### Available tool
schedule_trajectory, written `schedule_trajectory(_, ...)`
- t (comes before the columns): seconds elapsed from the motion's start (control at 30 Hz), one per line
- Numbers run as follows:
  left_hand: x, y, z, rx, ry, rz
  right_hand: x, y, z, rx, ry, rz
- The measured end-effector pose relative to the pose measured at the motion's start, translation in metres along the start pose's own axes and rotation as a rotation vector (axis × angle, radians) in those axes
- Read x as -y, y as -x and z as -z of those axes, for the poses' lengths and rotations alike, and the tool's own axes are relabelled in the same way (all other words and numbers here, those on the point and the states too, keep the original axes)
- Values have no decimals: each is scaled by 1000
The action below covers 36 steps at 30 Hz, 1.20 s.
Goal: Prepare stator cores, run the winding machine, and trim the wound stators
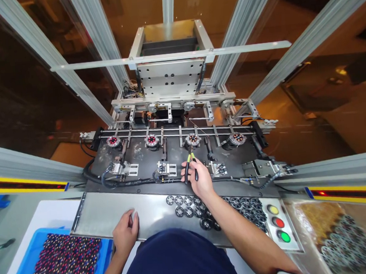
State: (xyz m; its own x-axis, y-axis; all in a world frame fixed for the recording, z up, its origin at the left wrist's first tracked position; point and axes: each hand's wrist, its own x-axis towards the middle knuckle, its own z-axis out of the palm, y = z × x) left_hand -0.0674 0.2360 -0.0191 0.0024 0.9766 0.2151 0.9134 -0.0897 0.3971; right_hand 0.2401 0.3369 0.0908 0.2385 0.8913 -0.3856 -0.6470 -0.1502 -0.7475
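Pliers (188, 167): wearing yellow-green and black grips, being held in the right hand (201, 180).
Handles (196, 175): spreading apart toward the palm, converging at the pivot.
Tips (191, 149): pointing away from the palm, reaching the near edge of the round part (193, 139); whether they are touching it is not showing clearly.
Round part's look: showing a silvery rim and copper-coloured segments around its middle.
Round part's place: sitting face up above the dark plate (176, 149), standing third from the left in a row of four.

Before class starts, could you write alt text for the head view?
A person's right hand holds pliers at the third round fixture from the left, of four in a row. The left hand is at a metal shelf, near a blue tray of small parts.
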Motion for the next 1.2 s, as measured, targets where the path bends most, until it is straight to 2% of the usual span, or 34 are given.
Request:
schedule_trajectory(0.23, 2, 1, -1, 8, -18, 1, 2, -8, -5, 5, -15, 7)
schedule_trajectory(0.33, 2, 1, -1, 7, -23, 0, 7, 8, -10, 52, -12, -7)
schedule_trajectory(0.4, 2, 2, -1, 6, -26, 0, 17, 35, -11, 176, 18, -79)
schedule_trajectory(0.5, 2, 2, 0, 8, -28, -1, 45, 81, 0, 505, 93, -224)
schedule_trajectory(0.57, 2, 2, 1, 4, -29, -1, 67, 101, 15, 603, 108, -217)
schedule_trajectory(0.6, 1, 2, 1, 2, -27, -2, 77, 105, 24, 568, 106, -174)
schedule_trajectory(0.67, 1, 2, 1, -5, -19, -9, 94, 100, 45, 398, 103, -63)
schedule_trajectory(0.73, 2, 2, 1, -16, -25, -16, 103, 83, 66, 182, 112, 9)
schedule_trajectory(0.83, 4, 3, -1, -23, -60, -17, 104, 52, 94, -4, 122, 24)
schedule_trajectory(0.97, 6, 4, -2, -1, -87, -11, 92, 25, 113, -57, 101, 33)
schedule_trajectory(1.2, 3, 3, 1, 19, -72, 0, 88, 10, 119, -80, 28, 39)
